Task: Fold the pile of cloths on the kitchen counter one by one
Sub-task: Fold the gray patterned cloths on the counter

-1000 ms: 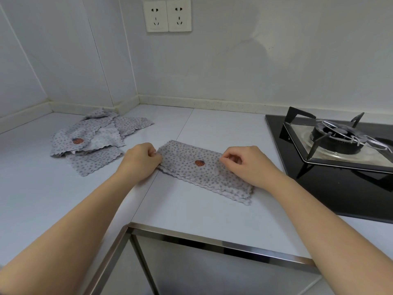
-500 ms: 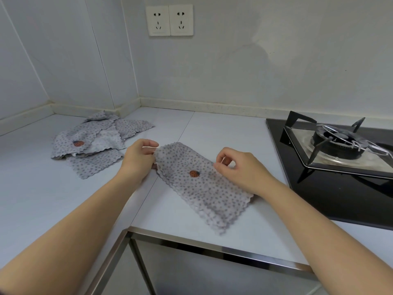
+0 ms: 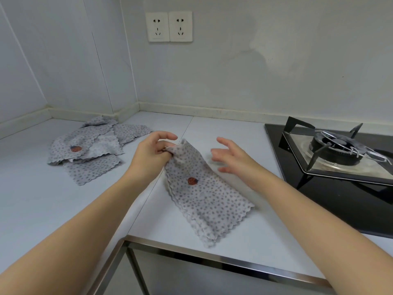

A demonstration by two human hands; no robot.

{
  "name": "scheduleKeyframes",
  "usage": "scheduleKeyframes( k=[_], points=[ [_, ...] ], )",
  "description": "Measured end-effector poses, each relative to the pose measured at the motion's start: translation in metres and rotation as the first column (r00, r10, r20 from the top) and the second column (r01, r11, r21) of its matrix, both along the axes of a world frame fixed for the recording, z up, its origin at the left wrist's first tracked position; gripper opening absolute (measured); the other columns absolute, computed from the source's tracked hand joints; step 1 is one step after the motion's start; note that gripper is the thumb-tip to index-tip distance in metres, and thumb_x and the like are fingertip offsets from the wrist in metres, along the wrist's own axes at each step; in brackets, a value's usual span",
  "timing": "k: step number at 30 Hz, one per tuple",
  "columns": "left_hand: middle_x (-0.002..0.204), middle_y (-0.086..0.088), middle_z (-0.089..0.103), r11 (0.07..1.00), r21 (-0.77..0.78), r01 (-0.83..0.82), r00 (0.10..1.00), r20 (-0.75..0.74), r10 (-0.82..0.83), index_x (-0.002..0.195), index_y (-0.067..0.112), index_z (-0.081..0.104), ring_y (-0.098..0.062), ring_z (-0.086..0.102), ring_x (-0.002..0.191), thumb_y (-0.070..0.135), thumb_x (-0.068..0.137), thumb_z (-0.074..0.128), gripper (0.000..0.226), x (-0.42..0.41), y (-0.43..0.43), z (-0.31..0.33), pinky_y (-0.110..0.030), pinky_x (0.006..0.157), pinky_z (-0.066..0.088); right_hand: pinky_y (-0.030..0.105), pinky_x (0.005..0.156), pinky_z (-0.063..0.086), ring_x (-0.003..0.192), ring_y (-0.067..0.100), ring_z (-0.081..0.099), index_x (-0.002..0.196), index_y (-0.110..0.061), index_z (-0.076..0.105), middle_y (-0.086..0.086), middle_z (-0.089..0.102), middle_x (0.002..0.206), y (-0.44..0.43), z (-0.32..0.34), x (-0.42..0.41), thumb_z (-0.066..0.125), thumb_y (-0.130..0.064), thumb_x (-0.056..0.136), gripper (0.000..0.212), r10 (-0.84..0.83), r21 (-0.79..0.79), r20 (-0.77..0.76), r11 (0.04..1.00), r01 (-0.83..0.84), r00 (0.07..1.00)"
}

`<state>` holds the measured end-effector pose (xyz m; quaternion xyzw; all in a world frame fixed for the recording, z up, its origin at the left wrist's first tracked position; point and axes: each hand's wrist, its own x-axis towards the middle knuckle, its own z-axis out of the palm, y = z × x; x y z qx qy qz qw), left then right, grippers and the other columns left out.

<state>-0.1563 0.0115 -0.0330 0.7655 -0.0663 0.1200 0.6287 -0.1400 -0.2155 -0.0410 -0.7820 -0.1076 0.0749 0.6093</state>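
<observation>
A grey dotted cloth [image 3: 204, 199] with a small red patch lies folded lengthwise on the white counter [image 3: 244, 248], running from the middle toward the front edge. My left hand [image 3: 152, 155] pinches its far end and lifts that end slightly off the counter. My right hand [image 3: 231, 158] hovers just right of the cloth with fingers spread, holding nothing. A pile of similar grey cloths [image 3: 89, 145] lies crumpled at the left, near the wall corner.
A black glass hob [image 3: 331, 201] with a metal burner grate [image 3: 338, 145] fills the right side. A steel-trimmed counter edge [image 3: 212, 258] runs along the front. Two wall sockets [image 3: 169, 26] sit above the counter.
The folded cloth has swung from lying crosswise to pointing toward the front edge. My right hand has let go of it and opened; my left hand keeps hold of the far end.
</observation>
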Motion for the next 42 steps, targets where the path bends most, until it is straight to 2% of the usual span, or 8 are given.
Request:
scheduleKeyframes(
  k=[8, 11, 14, 23, 26, 33, 37, 42],
  points=[
    [0.073, 0.000, 0.071, 0.990, -0.022, 0.140, 0.989, -0.049, -0.141, 0.098, 0.015, 0.060, -0.013, 0.062, 0.067, -0.027, 0.078, 0.031, 0.056, 0.026, -0.016, 0.010, -0.020, 0.055, 0.042, 0.025, 0.056, 0.029, 0.059, 0.012, 0.036, 0.099, -0.011, 0.061, 0.000, 0.047, 0.069, 0.006, 0.004, 0.027, 0.054, -0.026, 0.096, 0.016, 0.214, 0.253, -0.235, 0.955, -0.153, 0.948],
    [0.073, 0.001, 0.072, 0.993, -0.071, 0.093, 0.990, -0.097, -0.100, 0.097, 0.014, 0.060, -0.008, 0.064, 0.068, -0.026, 0.080, 0.030, 0.052, 0.036, -0.022, 0.008, -0.015, 0.055, 0.045, 0.027, 0.059, 0.030, 0.063, 0.012, 0.039, 0.100, -0.006, 0.056, 0.006, 0.043, 0.078, 0.005, -0.002, 0.030, 0.049, -0.008, 0.096, 0.008, 0.206, 0.349, -0.210, 0.929, -0.123, 0.956],
    [0.087, -0.006, 0.071, 0.988, -0.147, 0.043, 0.986, -0.155, -0.066, 0.096, 0.012, 0.060, -0.015, 0.065, 0.082, -0.024, 0.083, 0.033, 0.047, 0.046, -0.030, 0.007, -0.020, 0.069, 0.051, 0.030, 0.062, 0.045, 0.067, 0.018, 0.051, 0.094, -0.013, 0.057, 0.006, 0.054, 0.082, 0.001, 0.000, 0.029, 0.047, -0.028, 0.099, 0.019, 0.231, 0.489, -0.262, 0.869, -0.077, 0.937],
    [0.110, -0.017, 0.065, 0.916, -0.385, 0.112, 0.865, -0.416, -0.280, 0.120, 0.001, 0.059, -0.023, 0.063, 0.094, 0.007, 0.095, 0.049, 0.028, 0.059, -0.036, 0.012, -0.033, 0.083, 0.050, 0.025, 0.063, 0.050, 0.065, 0.009, 0.061, 0.081, -0.013, 0.064, -0.007, 0.066, 0.067, 0.001, 0.004, 0.033, 0.059, -0.016, 0.095, 0.015, -0.113, 0.341, -0.092, 0.930, 0.138, 0.989],
    [0.104, -0.008, 0.072, 0.956, -0.248, 0.159, 0.837, -0.479, -0.264, 0.111, 0.002, 0.065, -0.017, 0.069, 0.091, 0.032, 0.091, 0.064, 0.036, 0.058, -0.033, 0.009, -0.032, 0.082, 0.055, 0.024, 0.061, 0.051, 0.070, 0.010, 0.063, 0.088, -0.013, 0.068, -0.001, 0.068, 0.079, 0.000, 0.005, 0.035, 0.063, -0.018, 0.092, 0.008, -0.230, 0.344, -0.048, 0.910, 0.232, 0.972],
    [0.095, -0.014, 0.068, 0.994, -0.101, 0.040, 0.949, -0.307, -0.069, 0.102, 0.000, 0.067, -0.018, 0.064, 0.077, 0.016, 0.098, 0.055, 0.020, 0.060, -0.035, 0.009, -0.020, 0.061, 0.057, 0.024, 0.058, 0.050, 0.064, 0.009, 0.063, 0.089, -0.014, 0.069, -0.004, 0.069, 0.073, -0.002, 0.008, 0.033, 0.060, -0.030, 0.095, 0.019, -0.208, 0.353, -0.123, 0.904, 0.239, 0.970],
    [0.094, -0.009, 0.071, 0.961, -0.246, 0.124, 0.910, -0.359, -0.209, 0.104, 0.005, 0.066, -0.014, 0.069, 0.073, 0.022, 0.099, 0.051, 0.023, 0.059, -0.035, 0.012, -0.027, 0.066, 0.055, 0.026, 0.065, 0.057, 0.077, 0.015, 0.070, 0.090, -0.012, 0.069, 0.004, 0.074, 0.088, 0.000, 0.004, 0.036, 0.067, -0.022, 0.091, 0.011, -0.366, 0.366, -0.085, 0.853, 0.371, 0.927],
    [0.090, -0.007, 0.074, 0.971, -0.026, 0.240, 0.855, -0.467, -0.224, 0.108, 0.004, 0.067, -0.016, 0.069, 0.069, 0.020, 0.094, 0.062, 0.022, 0.054, -0.037, 0.001, -0.024, 0.055, 0.055, 0.032, 0.074, 0.057, 0.087, 0.018, 0.072, 0.097, -0.011, 0.070, 0.007, 0.075, 0.097, -0.005, 0.000, 0.039, 0.067, -0.027, 0.090, 0.018, -0.268, 0.398, -0.213, 0.855, 0.334, 0.940]
  ],
)
